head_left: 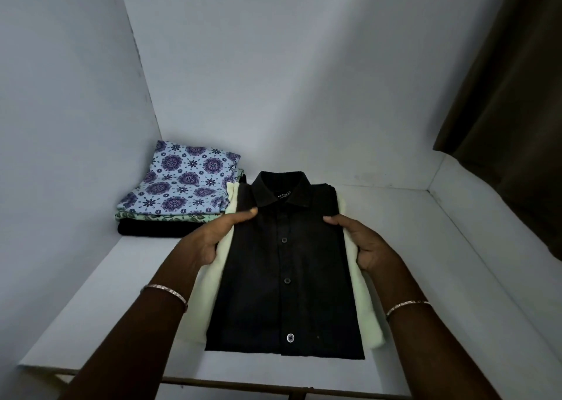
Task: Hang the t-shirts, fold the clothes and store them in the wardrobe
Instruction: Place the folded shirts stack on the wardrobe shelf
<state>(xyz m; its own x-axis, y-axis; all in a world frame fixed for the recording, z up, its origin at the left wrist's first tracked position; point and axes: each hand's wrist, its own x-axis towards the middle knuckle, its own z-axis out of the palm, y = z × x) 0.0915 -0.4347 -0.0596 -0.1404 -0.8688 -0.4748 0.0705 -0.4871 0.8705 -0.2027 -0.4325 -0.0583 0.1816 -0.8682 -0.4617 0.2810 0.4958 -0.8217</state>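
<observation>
A folded black button-up shirt [286, 275] lies collar-away on top of a folded pale yellow-green garment [363, 296], both over the white wardrobe shelf [100, 302]. My left hand [213, 235] grips the pile's left edge, thumb on the black shirt and fingers under the pale cloth. My right hand [362, 241] holds the right edge the same way. Whether the pile rests on the shelf or hangs just above it I cannot tell.
A stack of folded clothes sits at the shelf's back left: a blue floral-print piece [182, 183] on a green leafy one [170, 216] on a black one [158, 229]. White wardrobe walls close in on the left and back. A dark curtain [511, 95] hangs right.
</observation>
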